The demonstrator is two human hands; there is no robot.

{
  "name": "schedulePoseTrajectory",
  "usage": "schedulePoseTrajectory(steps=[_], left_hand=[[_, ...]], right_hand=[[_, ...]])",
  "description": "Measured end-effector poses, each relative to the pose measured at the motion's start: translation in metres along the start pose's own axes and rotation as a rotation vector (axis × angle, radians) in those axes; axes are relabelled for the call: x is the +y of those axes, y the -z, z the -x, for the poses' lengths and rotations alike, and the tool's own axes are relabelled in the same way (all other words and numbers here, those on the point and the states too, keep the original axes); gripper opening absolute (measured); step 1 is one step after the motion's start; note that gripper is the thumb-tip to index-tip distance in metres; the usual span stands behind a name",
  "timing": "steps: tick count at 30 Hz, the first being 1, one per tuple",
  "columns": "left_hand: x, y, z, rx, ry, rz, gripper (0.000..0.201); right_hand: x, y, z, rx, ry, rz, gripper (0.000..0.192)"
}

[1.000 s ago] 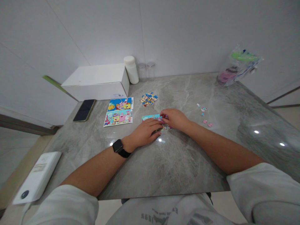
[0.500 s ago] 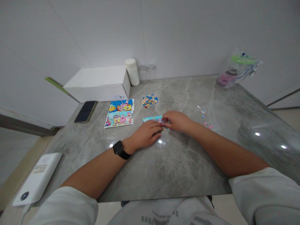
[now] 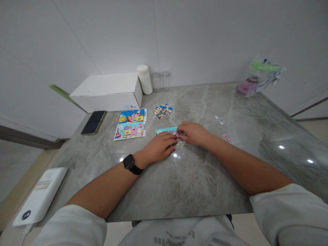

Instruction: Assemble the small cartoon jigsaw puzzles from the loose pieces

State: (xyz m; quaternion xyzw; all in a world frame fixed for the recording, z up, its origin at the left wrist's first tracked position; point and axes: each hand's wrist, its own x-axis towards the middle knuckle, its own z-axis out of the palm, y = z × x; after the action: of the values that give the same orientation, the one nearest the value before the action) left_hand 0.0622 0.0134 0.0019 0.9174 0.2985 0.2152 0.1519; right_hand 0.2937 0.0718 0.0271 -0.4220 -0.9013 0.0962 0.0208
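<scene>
A colourful jigsaw puzzle (image 3: 166, 130) lies flat on the grey marbled table (image 3: 179, 184), partly covered by both hands. My left hand (image 3: 161, 145), with a black watch at the wrist, rests across its lower left part, fingers stretched out and flat. From the right, my right hand (image 3: 193, 132) reaches over the puzzle, thumb and fingertips pinching a pink puzzle piece (image 3: 176, 135). Several loose pieces (image 3: 222, 128) are scattered to the right. Behind the puzzle is a heap of blue and yellow puzzle pieces (image 3: 163, 111). Two cartoon picture cards (image 3: 130, 131) lie to the left.
A white box (image 3: 105, 92), a white bottle (image 3: 145, 79) and two clear glasses (image 3: 165, 80) stand along the wall. At the left are a phone (image 3: 93, 122) and a white power bank (image 3: 41, 194) with a cable. A plastic bag (image 3: 258, 78) with pink and green contents sits back right.
Almost nothing differs. Both hands stay at the puzzle in the same pose, and the view has shifted very slightly.
</scene>
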Motion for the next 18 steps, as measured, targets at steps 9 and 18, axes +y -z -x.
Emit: schedulePoseTrajectory(steps=[9, 18], left_hand=[[0.0003, 0.0004, 0.0000, -0.010, 0.004, -0.015, 0.025], [-0.0014, -0.0007, 0.0008, -0.010, 0.000, -0.014, 0.026]], right_hand=[[0.0002, -0.0018, 0.0014, 0.008, -0.003, 0.038, 0.026], [-0.0039, 0.0017, 0.0027, -0.005, -0.009, 0.063, 0.029]])
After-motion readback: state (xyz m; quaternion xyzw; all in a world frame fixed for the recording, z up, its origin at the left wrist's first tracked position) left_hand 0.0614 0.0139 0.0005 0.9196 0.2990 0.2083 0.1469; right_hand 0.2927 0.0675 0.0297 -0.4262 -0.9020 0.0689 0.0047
